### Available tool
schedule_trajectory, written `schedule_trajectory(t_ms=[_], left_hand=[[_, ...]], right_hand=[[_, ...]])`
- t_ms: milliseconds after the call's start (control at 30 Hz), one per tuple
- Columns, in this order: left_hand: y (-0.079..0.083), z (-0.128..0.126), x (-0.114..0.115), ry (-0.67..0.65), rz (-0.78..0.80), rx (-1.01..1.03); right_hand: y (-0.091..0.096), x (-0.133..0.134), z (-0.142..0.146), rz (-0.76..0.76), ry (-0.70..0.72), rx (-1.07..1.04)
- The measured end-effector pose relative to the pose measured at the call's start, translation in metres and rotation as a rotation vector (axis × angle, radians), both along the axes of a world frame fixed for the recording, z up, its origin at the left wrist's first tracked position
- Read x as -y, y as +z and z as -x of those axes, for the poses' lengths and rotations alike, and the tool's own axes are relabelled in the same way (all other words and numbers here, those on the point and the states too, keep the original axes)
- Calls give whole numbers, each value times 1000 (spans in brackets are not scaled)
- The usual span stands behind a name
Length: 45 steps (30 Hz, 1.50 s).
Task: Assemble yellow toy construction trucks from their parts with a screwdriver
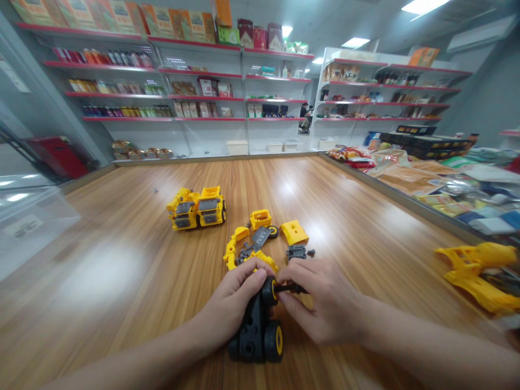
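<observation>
My left hand [247, 290] is wrapped round a black toy truck chassis [251, 330], which stands on the table with black, yellow-hubbed wheels on its right side. Pinched in my right hand [325, 300] is a small dark screwdriver [289, 288], its tip at the hub of the upper wheel [269, 290]. My fingers cover much of its handle. Just beyond my hands lie a yellow curved part [231, 252], a grey plate [260, 235], a loose wheel [273, 232], a yellow box-shaped part [260, 218], a yellow cover [294, 232] and a grey block [296, 252].
Two yellow toy trucks [197, 207] stand side by side at the left. More yellow toy parts [479, 271] lie at the right edge. A clear plastic bin [36, 222] is at far left. Packaged goods [410, 173] lie beyond the table's right rim; stocked shelves [203, 97] stand behind.
</observation>
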<state>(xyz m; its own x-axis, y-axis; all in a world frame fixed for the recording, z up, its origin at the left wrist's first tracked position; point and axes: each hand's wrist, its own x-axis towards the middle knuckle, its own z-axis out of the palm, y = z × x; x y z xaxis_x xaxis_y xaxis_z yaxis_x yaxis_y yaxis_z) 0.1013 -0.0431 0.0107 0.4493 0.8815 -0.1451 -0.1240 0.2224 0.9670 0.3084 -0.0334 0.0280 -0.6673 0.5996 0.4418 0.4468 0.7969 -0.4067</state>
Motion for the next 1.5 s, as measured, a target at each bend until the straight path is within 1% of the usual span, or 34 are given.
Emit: schedule_trajectory(t_ms=[133, 333, 500, 600, 667, 733, 800, 900, 967, 1067, 1167, 1233, 1400, 1500], left_hand=[[-1, 1, 0, 1, -8, 3], [1, 0, 0, 32, -11, -30], [1, 0, 0, 38, 12, -8], [-1, 1, 0, 18, 10, -4], [-1, 1, 0, 0, -5, -9], [-1, 1, 1, -13, -39, -33], [0, 1, 1, -26, -90, -72], [1, 2, 3, -40, -152, -110], [2, 2, 4, -47, -151, -108], [2, 2, 4, -61, -137, -122], [2, 2, 4, -57, -167, -165], [2, 2, 4, -47, -185, -181], [0, 2, 4, -57, -156, -172], [-1, 4, 4, -63, -182, -186]], right_hand=[[0, 0, 0, -49, 1, 13], [-4, -2, 0, -117, -59, 10], [-7, -3, -2, -176, -50, 93], [-7, -4, -1, -158, -13, 111], [-6, -5, 0, -111, 21, 92], [-4, -5, 0, -31, 58, 59], [0, -5, 1, 101, 88, 27], [5, -3, 1, 378, 104, -23], [7, -2, 1, 561, 90, -62], [5, -2, 2, 818, 61, -136], [2, -3, 3, 1051, 70, -232], [2, -4, 3, 1141, 81, -276], [4, -7, 5, 1237, 76, -312], [3, -8, 5, 1302, 57, -305]])
